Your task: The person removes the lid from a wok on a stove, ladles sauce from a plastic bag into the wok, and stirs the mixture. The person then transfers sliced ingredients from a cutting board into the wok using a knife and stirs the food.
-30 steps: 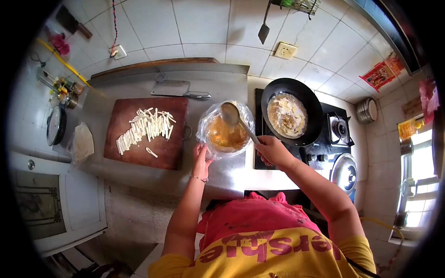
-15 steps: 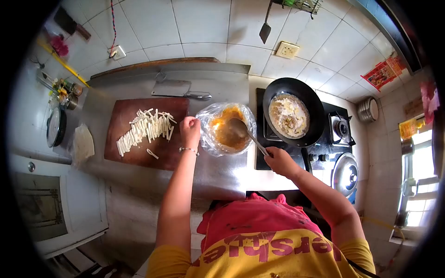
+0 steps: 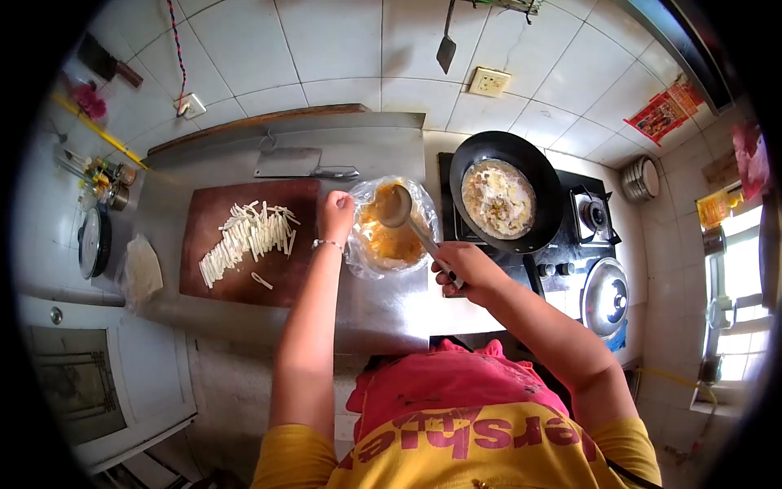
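Note:
My right hand (image 3: 464,270) is wrapped round the handle of a metal ladle (image 3: 396,207). The ladle's bowl is at the far left part of a clear plastic bag (image 3: 425,218), which lies opened on the steel counter. Orange-yellow sauce (image 3: 395,246) is inside the bag. At the bag's left rim, my left hand (image 3: 336,213) is closed with its fingertips on the plastic edge. Left of that hand lies a brown cutting board (image 3: 204,208) with a pile of white strips (image 3: 248,238). To the right, a black wok (image 3: 541,167) on the stove contains a pale, whitish food mixture (image 3: 498,200).
A cleaver (image 3: 289,161) lies behind the board on the steel counter (image 3: 375,314). Right of the wok are a second burner (image 3: 595,214) and a metal lid (image 3: 607,299). A plastic-wrapped pale item (image 3: 142,269) sits at the counter's left end.
The ladle has swung left and away from me, from the bag's middle to its far left part. My right hand has moved slightly left. My left hand stays at the rim.

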Available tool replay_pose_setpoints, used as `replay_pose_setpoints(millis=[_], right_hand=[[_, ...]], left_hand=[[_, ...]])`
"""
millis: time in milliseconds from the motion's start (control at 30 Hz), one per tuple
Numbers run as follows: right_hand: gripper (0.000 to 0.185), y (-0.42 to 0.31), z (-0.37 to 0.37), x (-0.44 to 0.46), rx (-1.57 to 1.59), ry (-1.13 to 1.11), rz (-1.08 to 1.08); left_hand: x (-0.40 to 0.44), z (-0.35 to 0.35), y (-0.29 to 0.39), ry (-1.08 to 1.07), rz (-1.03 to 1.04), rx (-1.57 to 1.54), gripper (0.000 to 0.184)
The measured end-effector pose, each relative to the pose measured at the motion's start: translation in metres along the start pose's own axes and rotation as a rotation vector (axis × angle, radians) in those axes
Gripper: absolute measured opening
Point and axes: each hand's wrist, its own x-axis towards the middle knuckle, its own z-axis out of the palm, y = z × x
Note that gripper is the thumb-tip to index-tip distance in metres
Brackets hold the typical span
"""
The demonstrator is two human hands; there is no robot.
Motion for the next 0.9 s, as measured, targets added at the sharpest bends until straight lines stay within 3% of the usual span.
replay_pose_setpoints(millis=[100,133,200,267,333,533,667,767,867,900], right_hand=[[0.02,0.013,-0.006,0.007,-0.633,0.04,-0.33],[0.02,0.016,-0.012,0.012,-0.634,0.039,-0.329],[0.023,0.024,-0.019,0.021,-1.065,0.185,-0.815],[0.033,0.029,-0.018,0.025,-1.115,0.206,-0.725],[0.037,0.038,-0.013,0.022,-1.15,0.146,-0.852],[0.037,0.036,-0.011,0.033,-1.102,0.217,-0.808],[0.021,0.045,-0.028,0.028,-1.228,0.045,-0.848],[0.018,0.045,-0.044,0.015,-1.077,0.166,-0.845],[0.019,0.044,-0.042,0.018,-0.892,0.2,-0.439],[0.017,0.043,-0.034,0.021,-0.614,0.14,-0.224]], left_hand=[[-0.001,0.003,-0.001,-0.001,-0.183,-0.241,0.017],[-0.001,0.0,0.0,-0.017,-0.211,-0.25,0.016],[0.0,-0.001,-0.008,-0.033,-0.24,-0.259,0.016],[0.009,0.009,-0.033,0.055,-0.294,-0.373,0.016],[0.006,0.004,-0.022,0.1,-0.285,-0.31,0.016],[0.007,0.004,-0.037,0.03,-0.405,-0.518,0.013],[0.007,-0.005,-0.038,-0.046,-0.47,-0.676,0.013],[0.0,-0.014,-0.029,-0.002,-0.533,-0.731,0.013],[-0.008,-0.015,-0.029,-0.05,-0.489,-0.703,0.013],[-0.01,-0.014,-0.027,-0.026,-0.45,-0.713,0.014]])
